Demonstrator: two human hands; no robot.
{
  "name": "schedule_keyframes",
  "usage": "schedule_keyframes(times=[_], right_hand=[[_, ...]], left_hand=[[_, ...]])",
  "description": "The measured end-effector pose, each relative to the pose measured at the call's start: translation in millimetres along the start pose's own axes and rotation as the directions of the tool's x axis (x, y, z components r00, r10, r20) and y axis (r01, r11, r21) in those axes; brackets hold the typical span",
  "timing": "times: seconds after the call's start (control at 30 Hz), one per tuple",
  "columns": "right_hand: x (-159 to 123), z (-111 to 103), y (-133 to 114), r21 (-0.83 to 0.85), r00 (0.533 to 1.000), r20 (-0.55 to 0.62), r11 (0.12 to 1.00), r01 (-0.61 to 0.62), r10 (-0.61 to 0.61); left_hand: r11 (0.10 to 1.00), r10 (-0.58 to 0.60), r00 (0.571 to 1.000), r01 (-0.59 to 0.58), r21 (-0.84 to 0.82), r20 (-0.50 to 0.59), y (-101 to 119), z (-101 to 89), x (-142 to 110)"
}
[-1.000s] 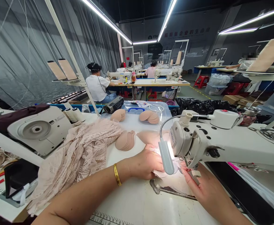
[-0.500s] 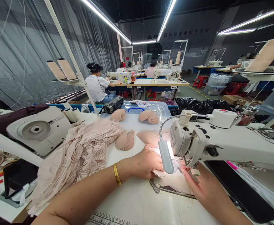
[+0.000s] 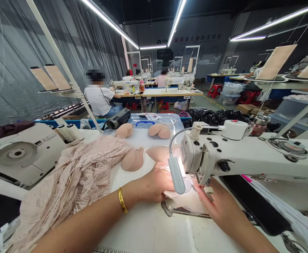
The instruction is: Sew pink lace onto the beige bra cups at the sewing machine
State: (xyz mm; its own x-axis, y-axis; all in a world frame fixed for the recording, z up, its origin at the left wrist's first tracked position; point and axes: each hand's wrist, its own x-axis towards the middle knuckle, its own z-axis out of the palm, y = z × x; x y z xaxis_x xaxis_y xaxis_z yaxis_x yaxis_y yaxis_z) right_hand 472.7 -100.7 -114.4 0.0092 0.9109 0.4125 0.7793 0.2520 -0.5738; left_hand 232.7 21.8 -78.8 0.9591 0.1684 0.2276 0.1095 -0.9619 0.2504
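My left hand (image 3: 156,182), with a gold bangle on the wrist, curls over a pale pink fabric piece (image 3: 173,194) left of the needle area. My right hand (image 3: 218,205) is at the fabric's other side, thumb and forefinger close together on its edge; the rest of its fingers are behind the machine parts. The white sewing machine (image 3: 193,154) stands over the cloth. Its needle and foot are mostly hidden by a grey lamp (image 3: 177,175) on a bendable neck, which lights the work brightly.
A lace fabric heap (image 3: 90,165) lies at left. Stacked beige cups (image 3: 133,160) rest beyond my left hand, with more cup stacks (image 3: 159,130) on a clear plastic box lid (image 3: 140,140). A black phone-like slab (image 3: 254,203) is at right. A co-worker (image 3: 100,95) sits ahead.
The view has turned slightly right, so everything appears shifted left. Both hands stay at the fabric beneath the machine head, with little visible movement against it.
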Motion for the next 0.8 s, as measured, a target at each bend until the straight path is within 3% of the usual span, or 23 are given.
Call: schedule_keyframes(times=[0.47,0.8], right_hand=[[-4,-2,3,-0.008,0.999,-0.007,0.999,0.041,-0.041],[-6,-3,27,-0.045,0.987,0.033,0.987,0.156,-0.155]], left_hand=[[0.998,-0.039,0.999,0.038,0.046,0.025,0,2.4,-5],[0.991,-0.065,0.997,0.061,0.117,0.033,-5,15.2,-9]])
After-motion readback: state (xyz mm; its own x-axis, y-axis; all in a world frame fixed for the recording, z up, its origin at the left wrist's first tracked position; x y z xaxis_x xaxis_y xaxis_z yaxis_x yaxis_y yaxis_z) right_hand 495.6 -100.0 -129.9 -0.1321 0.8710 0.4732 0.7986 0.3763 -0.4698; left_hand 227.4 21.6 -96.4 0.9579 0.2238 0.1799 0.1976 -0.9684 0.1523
